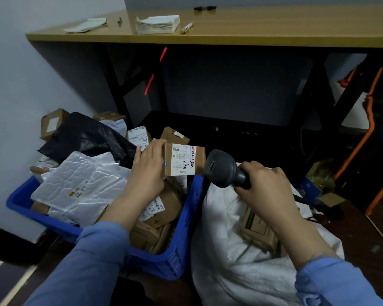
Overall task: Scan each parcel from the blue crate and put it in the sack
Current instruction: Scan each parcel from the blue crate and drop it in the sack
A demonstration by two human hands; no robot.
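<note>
My left hand grips a small cardboard parcel with a white label, held above the right side of the blue crate. My right hand holds the handle of a dark barcode scanner, its head close to the parcel's right end. A red scan line falls on the label's top right corner. The crate holds several cardboard boxes, white mailer bags and a black bag. The white sack stands open to the right of the crate, with a cardboard box inside it.
A wooden desk stands ahead with a stack of labels, a marker and papers on top. Its black frame is behind the crate, with red scanner streaks on it. An orange-framed object and clutter lie on the floor at right.
</note>
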